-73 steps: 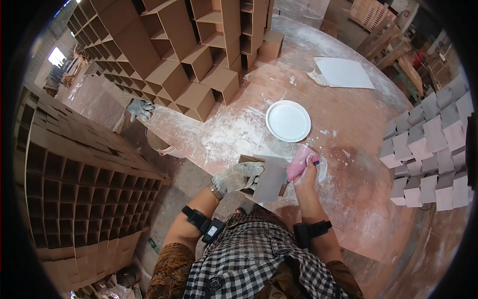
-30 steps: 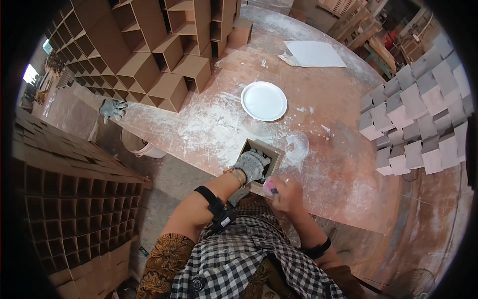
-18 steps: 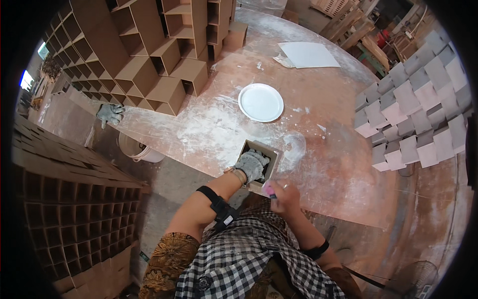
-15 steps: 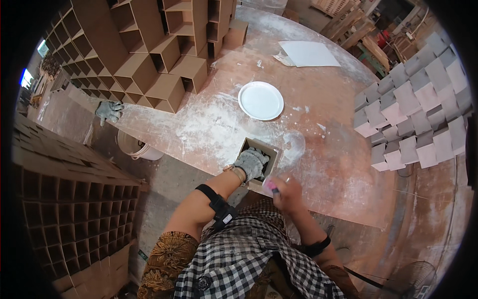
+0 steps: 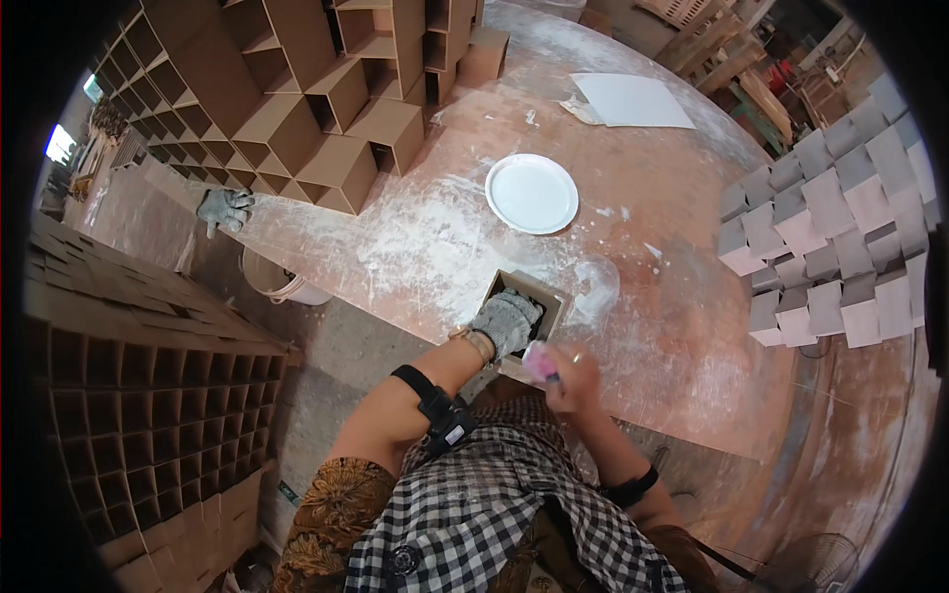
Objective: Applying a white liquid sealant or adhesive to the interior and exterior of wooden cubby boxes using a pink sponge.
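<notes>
One open box [image 5: 551,318] faces upward, long axis unclear.

No lettering is legible in your view.
Beside the upper left of your checked apron [image 5: 465,494], the black armband module [image 5: 433,410] bears a small white label [image 5: 455,434], too small to read.

Freest room: 3 o'clock from the open box [image 5: 551,315].
Bare tabletop [image 5: 682,316] runs that way until the stacked pale boxes [image 5: 830,212]. The round plate [image 5: 532,194] blocks 12, just past a narrow gap; stacked brown boxes [image 5: 282,133] wall off 10. The gloved left hand [image 5: 506,322] crowds the opening, and the right hand [image 5: 575,380] the rim at 5.
</notes>
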